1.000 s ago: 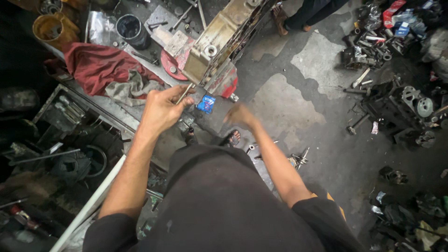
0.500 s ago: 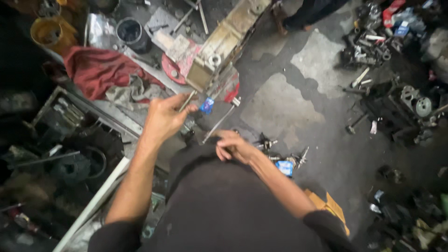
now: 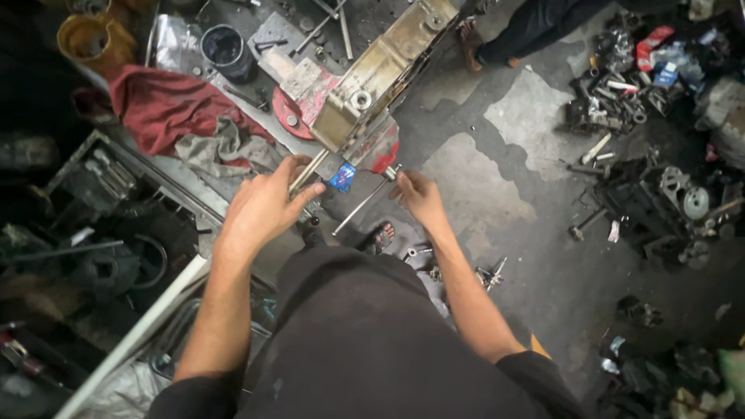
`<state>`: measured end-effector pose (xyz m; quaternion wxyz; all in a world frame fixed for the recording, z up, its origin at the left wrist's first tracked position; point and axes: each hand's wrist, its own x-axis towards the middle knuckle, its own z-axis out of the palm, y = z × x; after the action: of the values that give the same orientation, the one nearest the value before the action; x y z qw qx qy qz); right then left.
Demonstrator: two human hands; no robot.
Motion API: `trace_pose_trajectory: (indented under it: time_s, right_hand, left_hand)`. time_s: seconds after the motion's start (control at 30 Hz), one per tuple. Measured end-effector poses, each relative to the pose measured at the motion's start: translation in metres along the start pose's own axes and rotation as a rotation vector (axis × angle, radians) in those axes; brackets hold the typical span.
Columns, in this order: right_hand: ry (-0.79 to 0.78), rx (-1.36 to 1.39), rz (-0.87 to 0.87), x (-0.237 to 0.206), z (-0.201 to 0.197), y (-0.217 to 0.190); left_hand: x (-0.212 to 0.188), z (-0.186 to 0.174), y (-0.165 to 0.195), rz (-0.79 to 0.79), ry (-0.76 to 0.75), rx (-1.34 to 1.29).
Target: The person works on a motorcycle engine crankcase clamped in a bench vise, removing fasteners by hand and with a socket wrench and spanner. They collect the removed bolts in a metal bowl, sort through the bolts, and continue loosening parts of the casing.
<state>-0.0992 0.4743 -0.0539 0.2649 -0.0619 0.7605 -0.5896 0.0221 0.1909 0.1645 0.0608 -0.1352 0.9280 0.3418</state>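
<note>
Change: since half a second ago the right hand (image 3: 417,195) has been raised from near the body to the far end of the vise handle bar (image 3: 365,204); the left hand (image 3: 268,203) has stayed at the vise.
Left fingers: curled and pressed together around a thin metal rod (image 3: 304,172); the thumb is laid toward the small blue piece (image 3: 342,178).
Right fingers: closed over the knobbed end of the vise handle bar, which is pinched between fingertips and thumb.
Vise handle bar: slanted, running from the right hand down and left to a point just near the left hand.
Small blue piece: seen between the two hands, at the near face of the bench vise (image 3: 358,116).
Bench vise: tan and worn, with red paint at the near jaw; fixed on the workbench (image 3: 233,85), far of both hands.
Left of hands: red cloth (image 3: 159,107) and grey rag (image 3: 221,151) are spread on the bench; a black pot (image 3: 226,51) is set farther off.
Right of hands: stained concrete floor (image 3: 481,178); metal parts (image 3: 660,194) are heaped well apart at the right.
Far edge: another person's leg (image 3: 535,27) is seen.
</note>
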Motion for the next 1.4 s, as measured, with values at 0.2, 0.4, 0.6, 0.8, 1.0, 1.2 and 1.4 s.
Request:
trace_pose_trajectory:
  time_s: [0.2, 0.4, 0.6, 0.8, 1.0, 1.2, 1.4]
  right_hand:
    - [-0.052, -0.025, 0.103, 0.018, -0.009, -0.025]
    - [-0.062, 0.096, 0.111, 0.026, -0.016, -0.031]
    - [0.068, 0.292, 0.120, 0.068, -0.054, -0.048]
    - [0.103, 0.235, 0.060, 0.076, -0.054, -0.051]
    - [0.078, -0.152, -0.243, 0.094, -0.068, -0.049]
    - [-0.080, -0.478, -0.896, 0.111, -0.147, -0.155]
    - [0.130, 0.020, -0.914, 0.136, -0.288, -0.274]
  left_hand:
    - [-0.020, 0.003, 0.013, -0.291, -0.041, 0.191]
    - [-0.049, 0.018, 0.026, -0.312, 0.206, 0.269]
    - [-0.075, 0.043, 0.041, -0.340, 0.357, 0.205]
    - [-0.088, 0.052, 0.045, -0.256, 0.484, 0.205]
    - [-0.092, 0.049, 0.037, -0.303, 0.466, 0.121]
    - [-0.081, 0.039, 0.018, -0.476, 0.307, 0.051]
    - [-0.070, 0.032, -0.011, -0.394, 0.200, -0.155]
